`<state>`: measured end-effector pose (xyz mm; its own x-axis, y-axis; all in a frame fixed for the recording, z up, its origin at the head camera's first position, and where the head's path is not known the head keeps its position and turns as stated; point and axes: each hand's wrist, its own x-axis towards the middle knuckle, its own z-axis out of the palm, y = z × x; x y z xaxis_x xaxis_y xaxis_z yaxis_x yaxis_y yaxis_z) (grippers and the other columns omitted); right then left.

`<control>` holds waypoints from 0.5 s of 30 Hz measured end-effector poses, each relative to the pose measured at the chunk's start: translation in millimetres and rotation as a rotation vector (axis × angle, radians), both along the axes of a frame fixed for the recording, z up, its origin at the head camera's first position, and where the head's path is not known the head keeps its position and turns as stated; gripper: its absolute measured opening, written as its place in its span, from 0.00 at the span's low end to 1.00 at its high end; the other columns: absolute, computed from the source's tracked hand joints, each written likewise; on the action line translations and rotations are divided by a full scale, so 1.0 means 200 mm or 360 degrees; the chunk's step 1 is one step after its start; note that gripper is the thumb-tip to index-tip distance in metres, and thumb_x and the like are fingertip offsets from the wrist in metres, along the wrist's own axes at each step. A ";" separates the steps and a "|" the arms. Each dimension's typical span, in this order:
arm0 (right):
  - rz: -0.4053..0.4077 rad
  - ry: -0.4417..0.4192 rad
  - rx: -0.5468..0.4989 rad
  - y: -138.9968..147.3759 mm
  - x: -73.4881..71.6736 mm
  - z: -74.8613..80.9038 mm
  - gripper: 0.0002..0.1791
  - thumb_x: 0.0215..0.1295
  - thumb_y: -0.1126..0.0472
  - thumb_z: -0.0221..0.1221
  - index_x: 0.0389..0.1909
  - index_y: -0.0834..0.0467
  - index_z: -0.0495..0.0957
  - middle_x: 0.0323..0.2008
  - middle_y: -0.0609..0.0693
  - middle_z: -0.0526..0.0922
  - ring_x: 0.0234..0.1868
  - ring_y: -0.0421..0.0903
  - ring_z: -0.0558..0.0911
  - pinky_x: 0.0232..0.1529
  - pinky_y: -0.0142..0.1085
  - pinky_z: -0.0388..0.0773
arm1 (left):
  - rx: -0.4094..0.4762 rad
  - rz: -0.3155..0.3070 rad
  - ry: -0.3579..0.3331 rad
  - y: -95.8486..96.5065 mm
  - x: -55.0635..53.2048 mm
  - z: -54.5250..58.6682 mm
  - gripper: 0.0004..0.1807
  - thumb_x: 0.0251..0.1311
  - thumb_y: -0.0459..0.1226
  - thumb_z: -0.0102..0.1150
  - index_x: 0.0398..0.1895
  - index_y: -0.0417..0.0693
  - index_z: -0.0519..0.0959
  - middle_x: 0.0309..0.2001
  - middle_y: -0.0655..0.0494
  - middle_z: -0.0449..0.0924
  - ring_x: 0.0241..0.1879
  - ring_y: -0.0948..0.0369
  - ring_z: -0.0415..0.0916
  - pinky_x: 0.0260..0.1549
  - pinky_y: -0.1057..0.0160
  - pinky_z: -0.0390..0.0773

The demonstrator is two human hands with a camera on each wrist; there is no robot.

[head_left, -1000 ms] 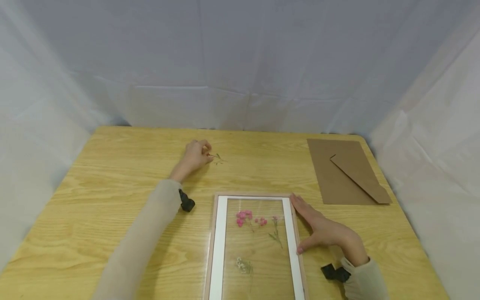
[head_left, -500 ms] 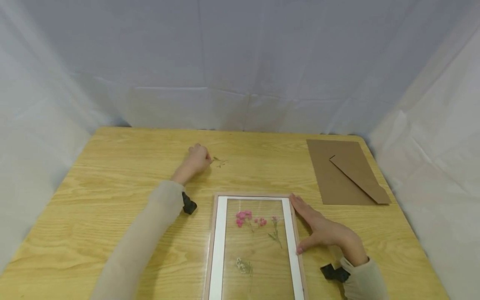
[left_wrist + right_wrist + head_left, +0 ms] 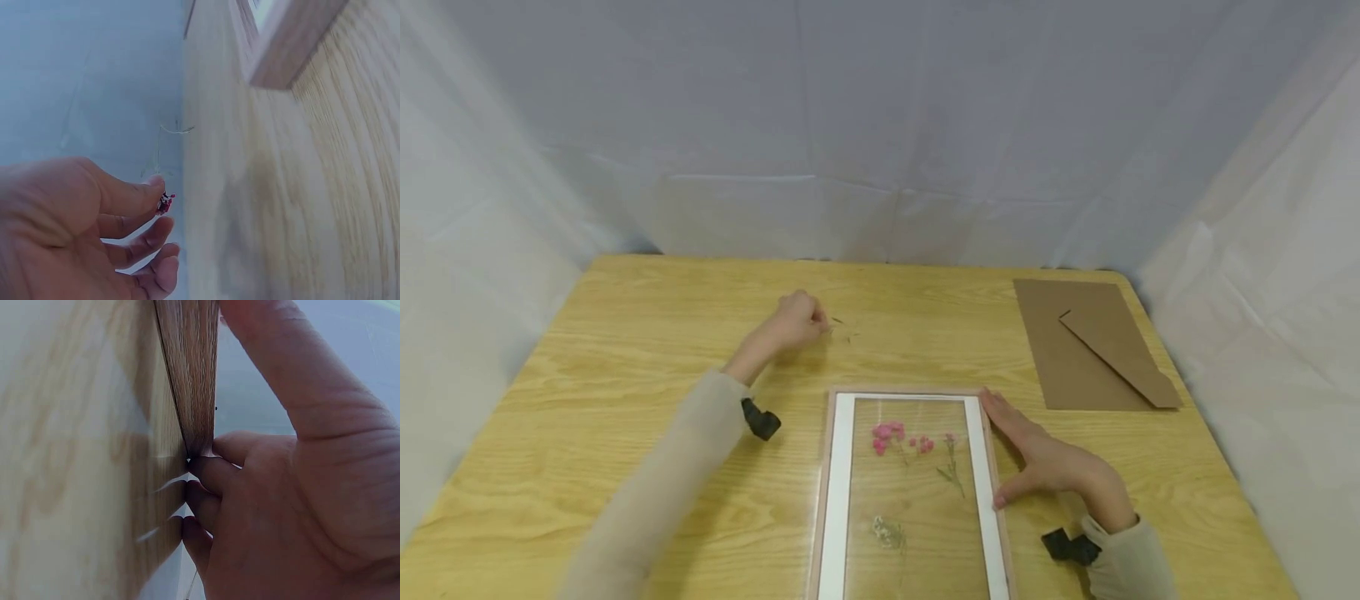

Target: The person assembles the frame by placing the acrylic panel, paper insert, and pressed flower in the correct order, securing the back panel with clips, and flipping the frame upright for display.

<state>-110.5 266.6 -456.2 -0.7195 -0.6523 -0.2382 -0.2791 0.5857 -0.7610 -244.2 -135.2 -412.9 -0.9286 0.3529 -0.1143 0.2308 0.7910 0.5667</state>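
Observation:
In the head view my left hand [image 3: 797,321] is over the back of the table, left of centre. Its thumb and fingers pinch a dried flower sprig [image 3: 165,204] by the small dark red blossoms, and its thin stem stretches away from the fingertips. My right hand [image 3: 1048,458] rests against the right side of a wooden picture frame [image 3: 825,492], thumb and fingers spread along its edge. Inside the frame's white border lies clear glass bearing pink pressed flowers [image 3: 887,435], a pink-tipped green sprig [image 3: 952,471] and a whitish sprig [image 3: 886,532].
A brown backing board [image 3: 1052,358] with a stand leg [image 3: 1120,360] lies at the back right of the wooden table [image 3: 625,375]. Pale sheeting [image 3: 880,125] encloses the table at the back and sides. Black wrist cameras [image 3: 1071,546] sit at both cuffs.
My left hand has moved slightly right and toward the frame with the dried flower sprig, and its forearm has shifted left. The right hand and the picture frame stay in place.

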 end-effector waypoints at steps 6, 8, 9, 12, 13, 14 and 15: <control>-0.0003 -0.0017 -0.0005 0.00 0.00 0.00 0.75 0.45 0.45 0.77 0.79 0.57 0.30 0.78 0.60 0.30 0.76 0.64 0.32 0.69 0.69 0.35 | 0.0006 -0.0244 0.0126 0.09 0.12 0.09 0.05 0.61 0.27 0.57 0.29 0.35 0.82 0.33 0.46 0.81 0.44 0.46 0.73 0.66 0.37 0.59; 0.0002 -0.0030 -0.0017 0.00 0.00 0.00 0.75 0.45 0.45 0.77 0.79 0.57 0.29 0.78 0.60 0.29 0.76 0.64 0.32 0.68 0.69 0.35 | 0.0009 -0.0292 0.0086 0.14 0.17 0.12 0.05 0.62 0.27 0.58 0.29 0.38 0.81 0.34 0.49 0.79 0.47 0.46 0.72 0.67 0.38 0.55; 0.0004 -0.0039 -0.0024 0.01 0.00 0.00 0.75 0.45 0.46 0.77 0.79 0.57 0.29 0.78 0.60 0.29 0.76 0.64 0.31 0.68 0.70 0.34 | 0.0020 -0.0314 0.0050 0.16 0.20 0.14 0.05 0.63 0.28 0.58 0.30 0.38 0.81 0.35 0.49 0.78 0.49 0.46 0.71 0.68 0.37 0.54; 0.0006 -0.0053 -0.0037 0.01 -0.01 0.00 0.75 0.46 0.47 0.77 0.79 0.57 0.28 0.78 0.61 0.28 0.76 0.65 0.31 0.67 0.71 0.34 | 0.0017 -0.0400 -0.0031 0.23 0.29 0.17 0.05 0.65 0.30 0.60 0.31 0.41 0.81 0.39 0.51 0.75 0.50 0.48 0.69 0.65 0.40 0.59; 0.0005 -0.0053 -0.0035 0.01 -0.01 0.00 0.75 0.46 0.47 0.77 0.79 0.56 0.28 0.78 0.61 0.28 0.76 0.65 0.31 0.67 0.71 0.34 | 0.0013 -0.0431 -0.0053 0.26 0.32 0.18 0.05 0.65 0.31 0.60 0.31 0.41 0.81 0.39 0.51 0.74 0.49 0.49 0.69 0.63 0.42 0.61; 0.0002 -0.0054 -0.0034 0.01 -0.01 0.00 0.75 0.46 0.47 0.77 0.79 0.56 0.28 0.78 0.61 0.28 0.76 0.65 0.31 0.67 0.71 0.34 | 0.0018 -0.0452 -0.0087 0.29 0.36 0.18 0.05 0.65 0.31 0.60 0.31 0.41 0.81 0.39 0.52 0.73 0.47 0.49 0.67 0.60 0.43 0.65; -0.0001 -0.0060 -0.0036 0.01 -0.01 0.00 0.75 0.46 0.47 0.77 0.79 0.56 0.28 0.78 0.61 0.28 0.76 0.65 0.31 0.67 0.71 0.34 | 0.0011 -0.0484 -0.0103 0.32 0.39 0.19 0.05 0.65 0.32 0.61 0.31 0.42 0.81 0.39 0.52 0.72 0.46 0.50 0.67 0.57 0.45 0.67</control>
